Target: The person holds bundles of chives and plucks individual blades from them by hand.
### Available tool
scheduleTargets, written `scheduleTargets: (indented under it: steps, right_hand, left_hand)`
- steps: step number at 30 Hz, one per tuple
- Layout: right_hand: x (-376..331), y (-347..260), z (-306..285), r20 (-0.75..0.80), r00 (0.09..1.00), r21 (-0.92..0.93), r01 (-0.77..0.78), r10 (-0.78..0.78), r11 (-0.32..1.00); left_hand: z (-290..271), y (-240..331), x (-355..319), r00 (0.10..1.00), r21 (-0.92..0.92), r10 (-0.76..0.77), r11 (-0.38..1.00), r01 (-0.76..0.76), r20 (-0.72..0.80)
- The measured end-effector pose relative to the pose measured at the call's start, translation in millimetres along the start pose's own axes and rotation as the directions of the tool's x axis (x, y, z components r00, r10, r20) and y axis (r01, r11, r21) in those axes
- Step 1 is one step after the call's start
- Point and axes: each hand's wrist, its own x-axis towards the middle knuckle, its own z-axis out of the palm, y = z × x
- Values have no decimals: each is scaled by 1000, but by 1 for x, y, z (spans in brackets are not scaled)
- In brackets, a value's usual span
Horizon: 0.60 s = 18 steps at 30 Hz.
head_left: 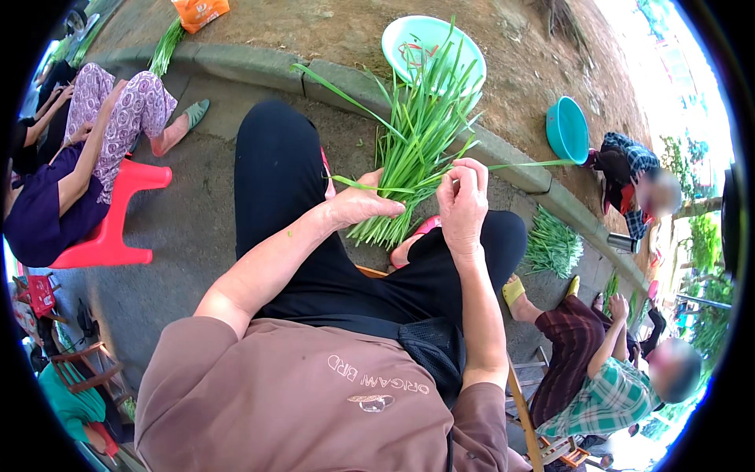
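Paved ground (197, 228) with a stone curb (259, 67) curving across the top, bare dirt beyond it. Person seated, brown shirt, black trousers, legs spread. Person at left sits on a red plastic stool (118, 228), in purple top and patterned trousers. Another person at lower right in a green checked shirt sits on a wooden chair (543, 440); a third crouches at right by the curb.

Bundle of long green chive-like leaves (417, 141) stands nearly upright over the lap, between the knees, tips fanning up across a light green basin (401, 39) on the dirt. Smaller teal basin (568, 130) sits tilted on the curb at right. Loose pile of the same greens (550, 248) lies on the ground at right, well apart from the bundle.

Left hand (363, 203): grip closed around the bundle's lower part, thumb over the stalks. Right hand (464, 200): grip closed, fingertips pinching a single long leaf (527, 164) that runs off to the right.
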Motion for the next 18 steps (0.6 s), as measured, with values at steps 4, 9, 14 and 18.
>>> scheduleTargets:
  steps: [4, 9, 14, 18]
  right_hand:
    - [8, 2, -5, 172, 865, 484, -491, 472, 724]
    - [32, -1, -31, 256, 827, 597, -542, 500, 591]
    - [53, -4, -27, 195, 953, 408, -294, 232, 864]
    - [62, -13, -23, 234, 971, 79, 21, -40, 997]
  left_hand:
    - [-10, -12, 4, 999, 20, 7, 1000, -8, 32]
    - [-12, -17, 3, 997, 64, 64, 996, -66, 36]
    - [-8, -16, 4, 998, 67, 20, 997, -23, 55]
    - [-12, -22, 2, 999, 106, 14, 994, -18, 41]
